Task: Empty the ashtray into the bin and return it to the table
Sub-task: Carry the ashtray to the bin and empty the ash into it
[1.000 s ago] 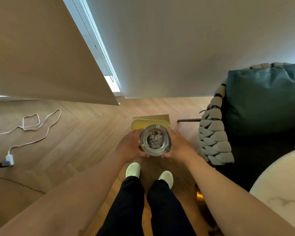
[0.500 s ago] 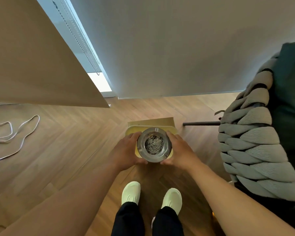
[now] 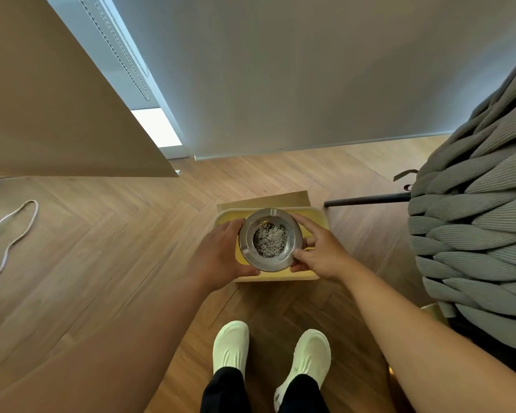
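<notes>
A round metal ashtray (image 3: 248, 251) with grey ash in its middle is held level, directly above a yellow bin (image 3: 316, 220) that stands on the wooden floor. My left hand (image 3: 221, 254) grips the ashtray's left side. My right hand (image 3: 320, 251) grips its right side, with the fingers curled over the rim. Most of the bin's opening is hidden under the ashtray and both hands.
A chair with thick grey woven cord (image 3: 471, 228) stands close on the right, with a dark rod (image 3: 367, 200) sticking out toward the bin. A white cable (image 3: 9, 242) lies on the floor at left. A wall and window blind are ahead. My feet in pale shoes (image 3: 270, 356) stand behind the bin.
I have stepped closer to the bin, and the ashtray, still level with both hands on it, now sits over the bin's opening. The chair has shifted toward the right edge of view.
</notes>
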The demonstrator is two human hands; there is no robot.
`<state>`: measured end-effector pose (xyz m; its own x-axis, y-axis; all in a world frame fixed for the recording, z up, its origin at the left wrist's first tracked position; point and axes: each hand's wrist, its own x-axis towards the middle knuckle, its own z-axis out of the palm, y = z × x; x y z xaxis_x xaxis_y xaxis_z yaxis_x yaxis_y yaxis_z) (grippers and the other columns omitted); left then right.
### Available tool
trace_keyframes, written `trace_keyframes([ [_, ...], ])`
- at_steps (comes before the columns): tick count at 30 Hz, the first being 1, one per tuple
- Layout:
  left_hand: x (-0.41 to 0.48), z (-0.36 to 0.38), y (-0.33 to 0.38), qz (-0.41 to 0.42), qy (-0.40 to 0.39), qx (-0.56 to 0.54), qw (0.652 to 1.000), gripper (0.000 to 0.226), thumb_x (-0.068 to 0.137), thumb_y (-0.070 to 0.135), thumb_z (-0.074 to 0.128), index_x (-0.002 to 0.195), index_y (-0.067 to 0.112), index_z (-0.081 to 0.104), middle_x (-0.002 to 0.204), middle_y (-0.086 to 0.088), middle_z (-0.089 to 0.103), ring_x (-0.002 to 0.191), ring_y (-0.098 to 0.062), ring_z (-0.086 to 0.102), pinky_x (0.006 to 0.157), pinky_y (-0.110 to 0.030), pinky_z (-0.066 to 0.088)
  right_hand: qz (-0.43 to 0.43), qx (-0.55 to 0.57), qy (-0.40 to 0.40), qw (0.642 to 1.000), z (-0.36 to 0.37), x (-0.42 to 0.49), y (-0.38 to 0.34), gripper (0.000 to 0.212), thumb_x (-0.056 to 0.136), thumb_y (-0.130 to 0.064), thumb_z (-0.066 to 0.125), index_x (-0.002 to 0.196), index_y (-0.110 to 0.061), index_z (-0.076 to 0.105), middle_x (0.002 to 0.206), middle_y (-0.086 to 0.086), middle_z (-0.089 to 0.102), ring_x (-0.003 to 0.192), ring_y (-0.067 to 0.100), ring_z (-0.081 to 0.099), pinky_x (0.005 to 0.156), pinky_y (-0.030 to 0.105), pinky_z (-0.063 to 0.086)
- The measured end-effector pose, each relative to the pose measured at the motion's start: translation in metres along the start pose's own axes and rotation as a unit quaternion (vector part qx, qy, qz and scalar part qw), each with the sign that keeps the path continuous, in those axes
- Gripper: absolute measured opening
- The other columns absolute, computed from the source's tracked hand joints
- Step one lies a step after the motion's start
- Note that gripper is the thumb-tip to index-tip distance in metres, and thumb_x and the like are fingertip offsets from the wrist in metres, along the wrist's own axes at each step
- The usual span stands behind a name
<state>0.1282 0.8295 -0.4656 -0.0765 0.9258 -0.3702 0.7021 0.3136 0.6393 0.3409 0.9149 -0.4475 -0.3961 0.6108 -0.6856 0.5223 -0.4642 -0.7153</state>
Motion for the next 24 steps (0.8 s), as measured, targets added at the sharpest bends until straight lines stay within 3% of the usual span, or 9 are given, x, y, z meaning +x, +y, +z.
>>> trace_keyframes([
  [3,0.003,0.002,-0.001,-0.009,0.005,-0.007,1.000,0.105,0.052,0.048,0.091,0.141,0.029,0.039,0.136,0.006,0.053,0.120,-0.016,0.051,0.098,-0.038,0.047,0.028,0.093,0.042,0.994,0.007,0.003,0.005,0.070,0.090,0.008,0.064,0.143,-0.034,0.048,0.093,0.014,0.071,0.068,0.019,0.072,0.062,0.029,0.061],
  [8,0.004,0.000,-0.004,-0.016,-0.001,0.000,1.000,0.104,0.053,0.046,0.092,0.141,0.029,0.039,0.137,0.005,0.052,0.122,-0.017,0.049,0.100,-0.037,0.045,0.075,0.184,0.087,0.976,0.014,0.005,0.014,0.037,0.084,0.010,0.070,0.118,-0.002,0.060,0.082,0.014,0.073,0.060,0.020,0.072,0.056,0.026,0.060],
  [12,0.006,-0.007,-0.002,0.002,-0.005,0.049,0.999,0.106,0.054,0.048,0.091,0.143,0.024,0.038,0.140,0.002,0.048,0.126,-0.019,0.041,0.103,-0.035,0.037,0.089,0.204,0.086,0.971,0.015,0.007,0.016,0.024,0.084,0.010,0.070,0.106,0.003,0.062,0.084,0.018,0.071,0.056,0.020,0.072,0.054,0.024,0.059],
  [15,0.008,-0.014,-0.002,0.036,-0.004,0.133,0.990,0.118,0.052,0.058,0.087,0.149,0.022,0.029,0.151,0.000,0.034,0.137,-0.021,0.026,0.112,-0.037,0.028,0.094,0.196,0.090,0.972,0.010,0.008,0.018,0.021,0.085,0.010,0.069,0.103,0.000,0.063,0.085,0.019,0.071,0.057,0.021,0.072,0.055,0.026,0.060],
  [20,0.010,-0.022,-0.019,0.037,-0.036,0.203,0.978,0.147,0.048,0.080,0.073,0.155,0.017,-0.006,0.165,-0.003,-0.011,0.151,-0.022,-0.011,0.120,-0.039,0.005,0.090,0.172,0.108,0.975,-0.004,0.005,0.024,0.021,0.085,0.010,0.070,0.103,0.002,0.063,0.085,0.019,0.071,0.057,0.021,0.072,0.054,0.024,0.060],
  [24,0.009,-0.018,-0.033,0.026,-0.071,0.223,0.972,0.159,0.041,0.089,0.066,0.151,0.018,-0.024,0.163,-0.004,-0.023,0.151,-0.022,-0.016,0.120,-0.039,0.001,0.074,0.134,0.124,0.980,-0.013,0.004,0.027,0.019,0.084,0.010,0.071,0.099,0.001,0.064,0.083,0.016,0.069,0.057,0.019,0.072,0.054,0.025,0.060],
])
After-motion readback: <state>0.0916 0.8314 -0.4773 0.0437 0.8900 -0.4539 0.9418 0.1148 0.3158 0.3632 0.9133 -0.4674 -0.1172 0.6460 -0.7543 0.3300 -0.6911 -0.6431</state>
